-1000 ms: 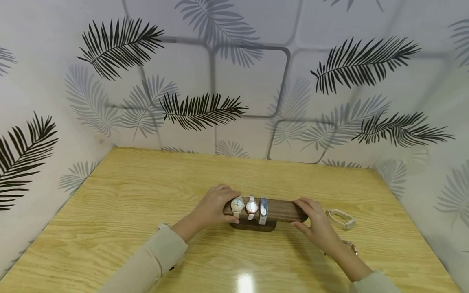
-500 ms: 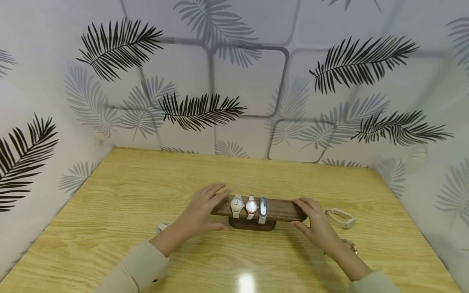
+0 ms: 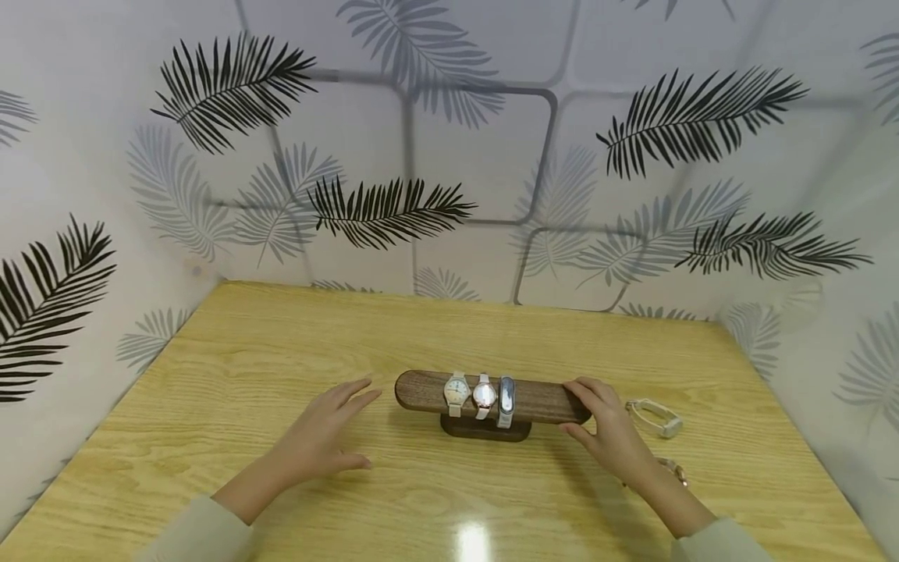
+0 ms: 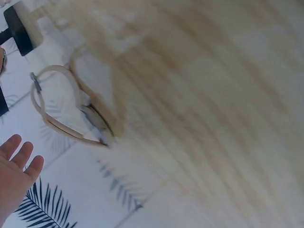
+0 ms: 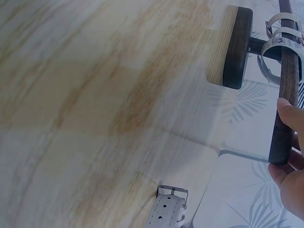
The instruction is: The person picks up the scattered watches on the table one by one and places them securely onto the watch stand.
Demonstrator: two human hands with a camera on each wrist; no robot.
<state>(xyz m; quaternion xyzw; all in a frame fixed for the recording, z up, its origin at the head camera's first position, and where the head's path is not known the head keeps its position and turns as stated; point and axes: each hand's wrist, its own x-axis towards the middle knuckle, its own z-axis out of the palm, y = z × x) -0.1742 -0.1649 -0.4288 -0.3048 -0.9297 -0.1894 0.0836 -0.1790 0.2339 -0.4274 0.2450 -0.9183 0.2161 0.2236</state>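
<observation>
A dark wooden watch stand [image 3: 421, 390] with a long bar on a small base stands mid-table. Side by side round its bar sit a beige-strapped watch [image 3: 456, 392], a white-strapped watch [image 3: 485, 396] and a white fitness band [image 3: 506, 398]. My right hand [image 3: 614, 433] grips the bar's right end, thumb in front, also seen in the right wrist view. Off the bar's left end, my left hand [image 3: 319, 433] hovers with fingers spread, holding nothing. The left wrist view has a loose watch [image 4: 97, 123] with a pale strap near that hand; the arm hides it in the head view.
Right of my right hand lies a watch with a cream strap [image 3: 656, 419]. Closer in, another watch [image 3: 676, 471] is partly covered by my forearm. The wooden table [image 3: 316, 328] meets a leaf-patterned backdrop [image 3: 456, 156] at its back and sides.
My left hand has let go of the bar's left end and moved left and toward me, uncovering that end. My right hand keeps its grip; the stand stays in place.
</observation>
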